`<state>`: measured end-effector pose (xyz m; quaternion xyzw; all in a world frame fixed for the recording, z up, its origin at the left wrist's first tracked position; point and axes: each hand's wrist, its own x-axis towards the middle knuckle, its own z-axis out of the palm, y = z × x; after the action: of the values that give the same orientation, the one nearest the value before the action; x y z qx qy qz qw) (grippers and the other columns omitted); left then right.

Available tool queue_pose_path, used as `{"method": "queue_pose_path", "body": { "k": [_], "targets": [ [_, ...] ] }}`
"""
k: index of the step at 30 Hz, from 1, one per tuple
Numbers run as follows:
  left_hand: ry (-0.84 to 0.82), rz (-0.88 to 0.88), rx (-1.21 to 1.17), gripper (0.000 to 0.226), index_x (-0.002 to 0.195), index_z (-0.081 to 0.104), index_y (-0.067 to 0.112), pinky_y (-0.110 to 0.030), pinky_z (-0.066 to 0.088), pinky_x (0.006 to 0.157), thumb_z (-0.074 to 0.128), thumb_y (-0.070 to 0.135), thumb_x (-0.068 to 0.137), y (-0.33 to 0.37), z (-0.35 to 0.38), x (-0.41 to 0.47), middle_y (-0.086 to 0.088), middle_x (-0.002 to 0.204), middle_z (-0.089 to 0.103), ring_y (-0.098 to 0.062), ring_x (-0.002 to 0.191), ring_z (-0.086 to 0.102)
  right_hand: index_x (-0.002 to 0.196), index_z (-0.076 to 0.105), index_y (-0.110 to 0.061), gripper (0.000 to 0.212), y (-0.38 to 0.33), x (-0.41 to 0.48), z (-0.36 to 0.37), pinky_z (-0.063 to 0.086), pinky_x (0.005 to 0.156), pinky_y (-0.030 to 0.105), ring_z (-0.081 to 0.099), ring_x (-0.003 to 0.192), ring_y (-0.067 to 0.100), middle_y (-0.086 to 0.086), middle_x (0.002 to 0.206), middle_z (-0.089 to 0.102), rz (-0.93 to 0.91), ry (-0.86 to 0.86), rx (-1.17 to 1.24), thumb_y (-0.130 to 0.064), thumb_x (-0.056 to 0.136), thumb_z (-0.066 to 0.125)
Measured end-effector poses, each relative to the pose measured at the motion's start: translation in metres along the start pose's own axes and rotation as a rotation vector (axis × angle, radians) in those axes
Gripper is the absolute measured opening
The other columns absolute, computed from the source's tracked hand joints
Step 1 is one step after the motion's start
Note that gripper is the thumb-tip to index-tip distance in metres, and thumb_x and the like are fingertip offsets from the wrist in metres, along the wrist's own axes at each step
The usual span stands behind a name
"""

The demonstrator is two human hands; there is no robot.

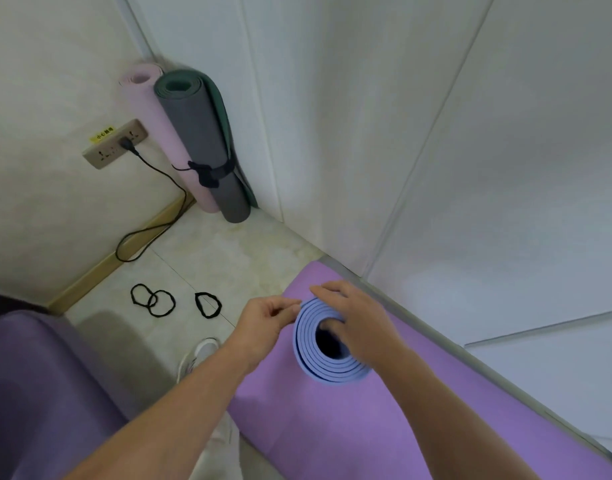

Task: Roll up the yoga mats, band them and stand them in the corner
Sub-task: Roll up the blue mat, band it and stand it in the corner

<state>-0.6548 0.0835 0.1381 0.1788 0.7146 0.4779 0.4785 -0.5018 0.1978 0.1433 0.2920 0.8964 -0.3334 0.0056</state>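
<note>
A blue-violet rolled yoga mat (327, 367) stands on end on a flat purple mat (349, 420). My right hand (356, 317) grips its top rim, with fingers curled into the hollow centre. My left hand (266, 320) pinches the rim's outer edge on the left side. In the corner stand a pink rolled mat (152, 123) and a grey rolled mat (200, 133) with a black band (211, 173) tied round it. Three black elastic bands (153, 299) (208, 304) lie on the tiled floor.
A wall socket (115, 143) has a black cable (152, 216) that loops down onto the floor. A dark purple mat (37, 393) lies at lower left. White wall panels stand on the right. My white shoe (197, 356) rests on the tiles.
</note>
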Motion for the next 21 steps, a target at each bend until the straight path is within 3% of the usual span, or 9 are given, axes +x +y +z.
{"method": "queue_pose_path", "body": {
  "k": [4, 8, 13, 15, 18, 21],
  "targets": [
    [0.105, 0.104, 0.246, 0.022, 0.080, 0.060, 0.016, -0.027, 0.047, 0.070, 0.054, 0.016, 0.101, 0.005, 0.002, 0.025, 0.002, 0.076, 0.063, -0.012, 0.072, 0.057, 0.156, 0.032, -0.031, 0.063, -0.009, 0.025, -0.009, 0.044, 0.103, 0.038, 0.043, 0.135, 0.021, -0.004, 0.153, 0.039, 0.056, -0.051, -0.106, -0.028, 0.099, 0.058],
    [0.103, 0.151, 0.248, 0.021, 0.082, 0.058, 0.017, -0.026, 0.048, 0.069, 0.053, 0.018, 0.102, 0.017, -0.005, 0.037, -0.002, 0.081, 0.063, -0.012, 0.074, 0.057, 0.159, 0.019, -0.033, 0.067, -0.023, 0.045, -0.018, 0.042, 0.105, 0.036, 0.043, 0.134, 0.021, -0.002, 0.155, 0.035, 0.164, -0.095, -0.168, -0.028, 0.102, 0.054],
    [0.014, 0.122, 0.284, 0.015, 0.088, 0.061, 0.016, -0.026, 0.051, 0.075, 0.055, 0.017, 0.101, 0.029, -0.022, 0.053, -0.004, 0.090, 0.066, -0.015, 0.083, 0.062, 0.160, 0.011, -0.034, 0.074, -0.041, 0.060, -0.010, 0.049, 0.094, 0.039, 0.054, 0.121, 0.027, 0.002, 0.146, 0.043, 0.300, -0.084, -0.158, -0.026, 0.101, 0.054],
    [-0.047, 0.089, 0.262, 0.013, 0.089, 0.063, 0.013, -0.018, 0.051, 0.072, 0.056, 0.014, 0.100, 0.035, -0.037, 0.062, -0.003, 0.089, 0.067, -0.010, 0.080, 0.062, 0.159, 0.020, -0.029, 0.069, -0.049, 0.068, -0.010, 0.048, 0.094, 0.039, 0.055, 0.120, 0.027, 0.002, 0.143, 0.047, 0.338, -0.057, -0.135, -0.024, 0.100, 0.055],
    [-0.093, 0.086, 0.109, 0.018, 0.086, 0.066, 0.003, -0.022, 0.051, 0.072, 0.056, 0.011, 0.100, 0.051, -0.071, 0.081, -0.005, 0.082, 0.068, -0.009, 0.074, 0.061, 0.146, 0.046, -0.027, 0.050, -0.071, 0.094, -0.015, 0.046, 0.094, 0.034, 0.056, 0.120, 0.023, -0.002, 0.139, 0.054, 0.314, 0.020, -0.121, -0.025, 0.097, 0.057],
    [-0.059, 0.076, -0.111, 0.024, 0.085, 0.070, 0.000, -0.020, 0.054, 0.073, 0.052, 0.005, 0.101, 0.071, -0.113, 0.106, -0.005, 0.078, 0.071, -0.009, 0.073, 0.066, 0.141, 0.052, -0.027, 0.046, -0.100, 0.140, -0.017, 0.047, 0.092, 0.035, 0.058, 0.114, 0.024, -0.002, 0.133, 0.058, 0.264, 0.049, -0.109, -0.025, 0.096, 0.059]
  ]
}}
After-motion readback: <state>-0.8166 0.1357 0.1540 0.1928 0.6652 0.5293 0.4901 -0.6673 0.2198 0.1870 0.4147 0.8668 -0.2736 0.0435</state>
